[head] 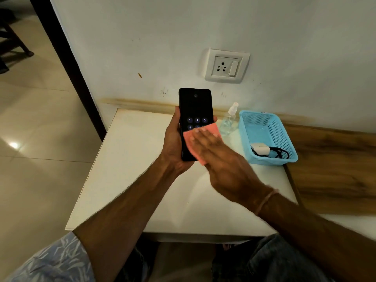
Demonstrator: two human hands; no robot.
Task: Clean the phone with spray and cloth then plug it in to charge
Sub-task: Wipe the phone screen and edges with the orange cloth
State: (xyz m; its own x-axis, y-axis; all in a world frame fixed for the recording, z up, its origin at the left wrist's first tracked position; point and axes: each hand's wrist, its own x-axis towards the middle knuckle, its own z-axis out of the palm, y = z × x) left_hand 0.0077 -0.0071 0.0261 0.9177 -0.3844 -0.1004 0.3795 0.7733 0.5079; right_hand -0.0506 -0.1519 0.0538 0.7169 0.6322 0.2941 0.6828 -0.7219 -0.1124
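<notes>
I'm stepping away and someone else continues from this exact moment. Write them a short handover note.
Left hand grips the phone, upright above the table, screen lit on a keypad.
Right hand, fingers flat, presses the pink cloth on the lower screen.
Spray bottle stands on the table beside the blue basket; white charger and black cable lie in the basket. The wall socket has nothing plugged in.
Done: wiping under way; spraying cannot be confirmed.
Left: finish wiping, plug the charger in, connect the phone.
</notes>
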